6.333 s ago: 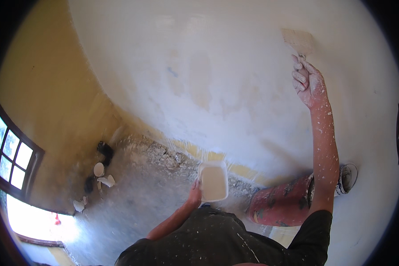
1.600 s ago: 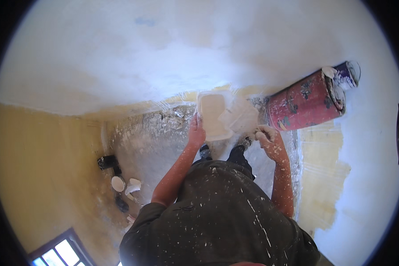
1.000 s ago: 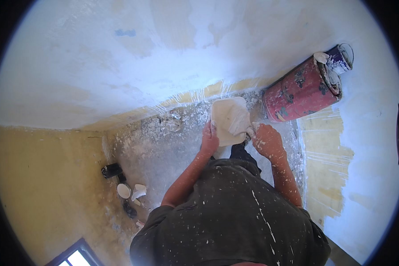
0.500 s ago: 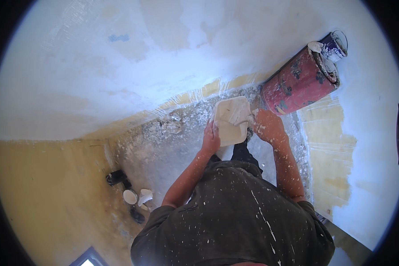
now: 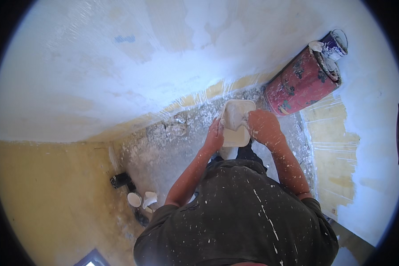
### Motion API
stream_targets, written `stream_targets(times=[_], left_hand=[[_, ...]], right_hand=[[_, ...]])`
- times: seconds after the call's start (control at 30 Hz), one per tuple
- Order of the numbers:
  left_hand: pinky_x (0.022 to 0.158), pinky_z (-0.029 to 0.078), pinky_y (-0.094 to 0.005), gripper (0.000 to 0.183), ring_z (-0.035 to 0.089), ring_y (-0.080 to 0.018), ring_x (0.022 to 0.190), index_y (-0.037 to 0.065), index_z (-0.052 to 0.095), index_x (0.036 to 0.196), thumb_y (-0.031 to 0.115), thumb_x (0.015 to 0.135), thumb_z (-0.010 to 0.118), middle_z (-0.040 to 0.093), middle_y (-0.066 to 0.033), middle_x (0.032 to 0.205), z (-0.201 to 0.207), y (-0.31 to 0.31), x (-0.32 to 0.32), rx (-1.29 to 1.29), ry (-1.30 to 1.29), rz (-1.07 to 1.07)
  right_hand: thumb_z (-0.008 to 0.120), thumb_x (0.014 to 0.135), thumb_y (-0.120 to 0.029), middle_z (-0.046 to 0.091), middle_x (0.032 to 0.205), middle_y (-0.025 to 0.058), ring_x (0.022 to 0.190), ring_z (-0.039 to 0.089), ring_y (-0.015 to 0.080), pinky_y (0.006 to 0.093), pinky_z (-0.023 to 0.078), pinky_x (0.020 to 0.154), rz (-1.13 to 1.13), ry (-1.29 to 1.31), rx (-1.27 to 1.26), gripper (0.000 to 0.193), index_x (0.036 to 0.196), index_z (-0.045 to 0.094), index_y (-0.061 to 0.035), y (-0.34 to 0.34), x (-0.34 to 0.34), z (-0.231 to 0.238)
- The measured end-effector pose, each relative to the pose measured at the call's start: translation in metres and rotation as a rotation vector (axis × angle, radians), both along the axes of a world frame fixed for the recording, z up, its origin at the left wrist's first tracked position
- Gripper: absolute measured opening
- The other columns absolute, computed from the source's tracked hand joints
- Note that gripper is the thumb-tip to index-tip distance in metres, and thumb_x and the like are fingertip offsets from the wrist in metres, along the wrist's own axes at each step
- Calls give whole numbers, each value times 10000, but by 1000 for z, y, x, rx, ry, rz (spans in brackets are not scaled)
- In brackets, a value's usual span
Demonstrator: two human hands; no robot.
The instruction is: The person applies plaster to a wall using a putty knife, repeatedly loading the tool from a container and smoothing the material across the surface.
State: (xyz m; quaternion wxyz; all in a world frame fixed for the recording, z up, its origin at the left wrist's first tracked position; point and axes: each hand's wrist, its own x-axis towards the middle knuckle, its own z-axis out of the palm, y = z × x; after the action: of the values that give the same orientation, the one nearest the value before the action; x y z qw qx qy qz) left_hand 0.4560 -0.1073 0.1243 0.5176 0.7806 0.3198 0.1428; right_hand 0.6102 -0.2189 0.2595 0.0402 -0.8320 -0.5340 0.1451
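A cream rectangular tub [image 5: 236, 140] is held in front of my body, over the floor. My left hand [image 5: 214, 136] grips its left side, fingers along the wall and rim. Whitish paste [image 5: 236, 108] smears the far half of the inside. My right hand [image 5: 265, 127], spattered white, is closed at the tub's right rim around a tool that looks like a putty knife [image 5: 244, 122]. Its handle is hidden in my fist, and the blade reaches into the tub.
A red, stained drum [image 5: 299, 84] stands in the right corner, carrying a purple paint can [image 5: 333, 46]. Dark objects [image 5: 122, 180] and a white round lid or container [image 5: 134, 199] lie by the yellow left wall [image 5: 53, 190]. White-coated wall [image 5: 119, 84] rises ahead; the floor [image 5: 164, 153] is spattered.
My right hand has moved slightly left, bringing the tool farther over the tub. The tub has turned a little more upright in view. My left hand keeps its hold.
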Motion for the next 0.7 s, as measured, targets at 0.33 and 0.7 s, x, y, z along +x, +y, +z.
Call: stream_targets(times=[0.33, 0.7], left_hand=[[963, 340, -358, 392, 468, -343, 1109, -61, 447, 1199, 212, 951, 313, 509, -233, 1163, -2, 22, 7, -203, -115, 61], [899, 388, -338, 414, 503, -261, 1044, -46, 441, 1203, 254, 965, 282, 529, -192, 1118, 0, 16, 11, -130, -170, 120]], right_hand=[[569, 785, -284, 604, 734, 108, 723, 593, 301, 418, 460, 632, 84, 72, 107, 195, 837, 609, -101, -24, -2, 11], [601, 762, -343, 611, 755, 133, 750, 600, 310, 415, 476, 637, -142, 119, 84, 327, 925, 583, -60, -28, 4, 14]])
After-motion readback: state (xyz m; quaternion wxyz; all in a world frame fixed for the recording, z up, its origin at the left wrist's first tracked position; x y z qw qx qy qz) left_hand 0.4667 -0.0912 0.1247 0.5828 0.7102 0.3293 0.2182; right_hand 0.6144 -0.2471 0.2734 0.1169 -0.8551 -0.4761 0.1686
